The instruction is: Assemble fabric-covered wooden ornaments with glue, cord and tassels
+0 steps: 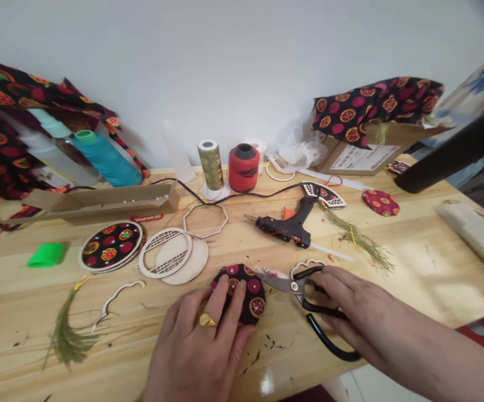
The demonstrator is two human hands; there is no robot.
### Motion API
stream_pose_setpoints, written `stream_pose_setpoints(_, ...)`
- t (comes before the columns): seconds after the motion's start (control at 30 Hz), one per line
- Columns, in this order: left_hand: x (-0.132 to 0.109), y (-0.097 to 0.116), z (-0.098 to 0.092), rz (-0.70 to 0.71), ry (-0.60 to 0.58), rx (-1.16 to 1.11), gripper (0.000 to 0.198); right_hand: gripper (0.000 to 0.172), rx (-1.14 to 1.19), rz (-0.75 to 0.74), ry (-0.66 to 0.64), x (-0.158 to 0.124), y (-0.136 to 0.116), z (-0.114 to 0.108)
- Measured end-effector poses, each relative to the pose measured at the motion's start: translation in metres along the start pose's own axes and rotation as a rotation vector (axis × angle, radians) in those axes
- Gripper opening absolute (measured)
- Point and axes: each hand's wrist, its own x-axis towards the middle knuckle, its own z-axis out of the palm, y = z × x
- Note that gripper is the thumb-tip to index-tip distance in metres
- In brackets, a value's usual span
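My left hand (208, 329), with a gold ring on one finger, presses a round piece of black patterned fabric (253, 298) down on the table. Its fingers lie stretched across the fabric. My right hand (344, 296) is wrapped around one black handle of the scissors (286, 285); the other handle stands apart below. The scissor tips point left, at the upper right edge of the fabric piece. Behind the scissors, a wooden scalloped outline (306, 265) is partly covered. Small dark scraps (256, 357) lie just below the fabric.
A hot glue gun (286, 226) lies behind the scissors. Thread cones, olive (212, 167) and red (244, 170), stand near the wall. Left are wooden rings (164, 254), a fabric disc (110, 245), a green tassel (70, 335) and a cardboard tray (108, 204). A cardboard box (354, 156) stands back right.
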Motion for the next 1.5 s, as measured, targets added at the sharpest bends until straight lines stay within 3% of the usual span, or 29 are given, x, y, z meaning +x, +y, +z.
stream_pose_setpoints(0.13, -0.003, -0.003, 0.001, 0.030, -0.028, 0.020, 0.041, 0.028, -0.274, -0.160, 0.338, 0.003, 0.012, 0.006)
stream_pose_setpoints(0.23, -0.006, -0.006, 0.001, 0.059, -0.064, 0.041, 0.047, 0.037, -0.461, -0.225, 0.469, 0.003, 0.016, 0.010)
stream_pose_setpoints(0.33, -0.007, -0.007, 0.001, 0.077, -0.067, 0.052, 0.048, 0.037, -0.466, -0.202, 0.471, 0.000, 0.013, 0.009)
stream_pose_setpoints(0.67, -0.006, -0.005, 0.001, 0.049, -0.072, 0.035, 0.043, 0.021, -0.153, -0.114, 0.390, -0.010, -0.014, 0.020)
stream_pose_setpoints(0.8, -0.005, -0.005, 0.001, 0.051, -0.054, 0.029, 0.043, 0.016, -0.167, -0.038, 0.396, -0.021, -0.019, 0.037)
stream_pose_setpoints(1.0, -0.001, -0.002, 0.000, 0.022, -0.044, 0.012, 0.041, 0.030, -0.321, -0.022, 0.529, -0.027, -0.020, 0.055)
stream_pose_setpoints(1.5, -0.002, -0.002, -0.001, 0.028, -0.066, 0.021, 0.040, 0.015, -0.139, 0.028, 0.373, -0.013, -0.030, 0.051)
